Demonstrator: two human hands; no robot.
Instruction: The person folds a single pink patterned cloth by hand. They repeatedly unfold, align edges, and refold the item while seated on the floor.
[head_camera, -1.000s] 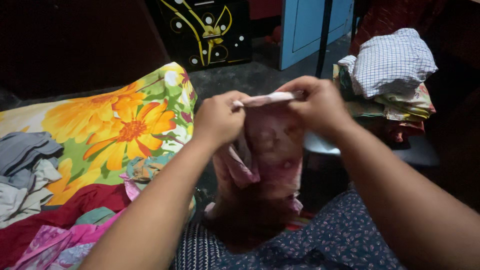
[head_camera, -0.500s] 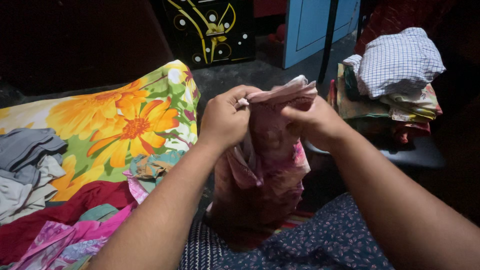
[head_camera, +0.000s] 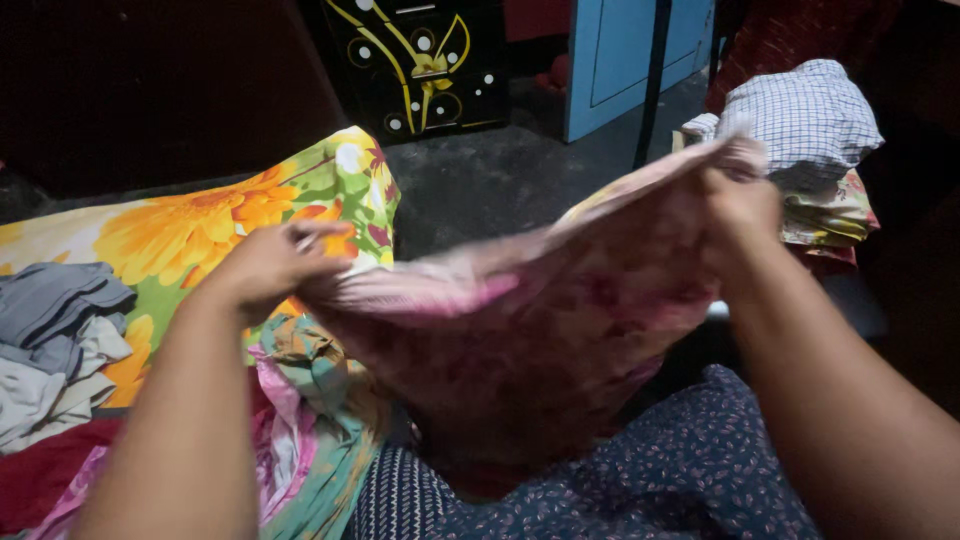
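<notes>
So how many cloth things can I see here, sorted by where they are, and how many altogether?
Held between the left hand and right hand: 1 pink floral cloth
Spread flat: 1 flowered sheet
Folded stack on the right: at least 2, checked cloth over a flowered cloth
Loose heap on the left: at least 3, grey cloth, red cloth, pink-and-green cloth
Total: at least 7
</notes>
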